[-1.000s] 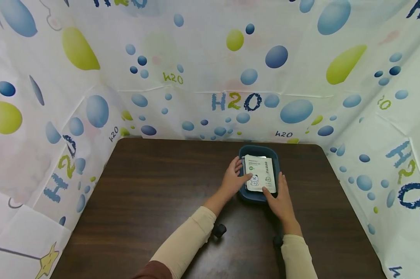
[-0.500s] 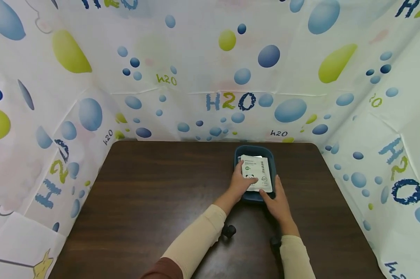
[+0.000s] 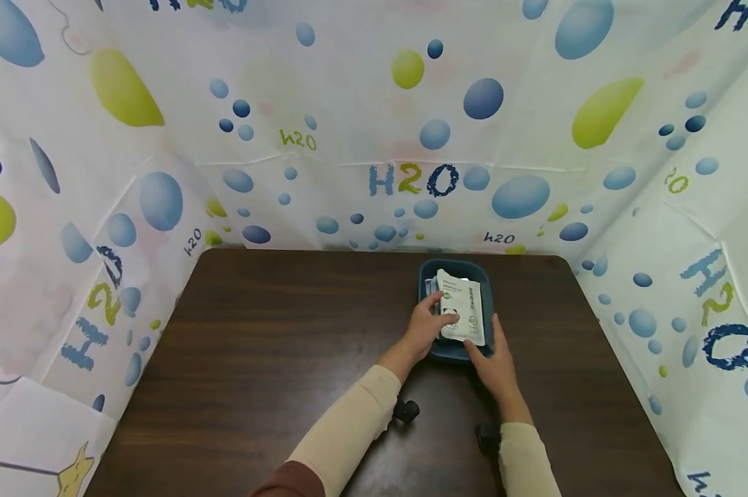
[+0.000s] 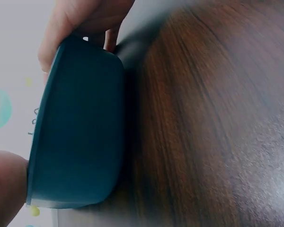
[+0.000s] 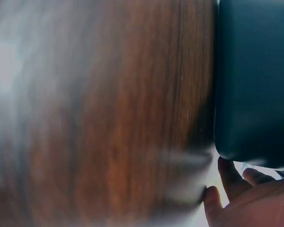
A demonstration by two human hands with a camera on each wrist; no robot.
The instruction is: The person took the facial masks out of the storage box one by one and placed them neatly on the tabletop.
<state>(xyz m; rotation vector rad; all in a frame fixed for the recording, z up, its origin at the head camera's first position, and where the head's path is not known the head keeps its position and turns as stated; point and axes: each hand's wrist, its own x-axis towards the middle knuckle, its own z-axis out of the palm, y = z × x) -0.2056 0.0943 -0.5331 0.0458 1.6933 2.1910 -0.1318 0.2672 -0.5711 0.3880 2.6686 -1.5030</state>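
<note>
A dark blue plastic bin (image 3: 488,297) stands near the table's back edge with several flat packets in it. The top one is a white printed packet (image 3: 464,301), its left side raised and slightly bent. My left hand (image 3: 419,330) pinches that side, thumb on the printed face and fingers at the left edge. A bluish packet (image 3: 431,286) peeks out beneath it. My right hand (image 3: 498,369) holds the bin's right front corner, thumb by the packet's lower edge. In the right wrist view its fingers (image 5: 232,177) touch the outer wall; the thumb is hidden there.
The bin rests on a dark wood-grain table (image 3: 299,331). A white sheet (image 3: 349,90) with blue and green droplet prints rises behind the table and along both sides. Small black devices, such as the one (image 3: 406,411) below the left wrist, are on both wrists.
My left hand has come over the bin's left rim and taken hold of the white packet, whose left side is now lifted. The right hand stays at the bin's right side.
</note>
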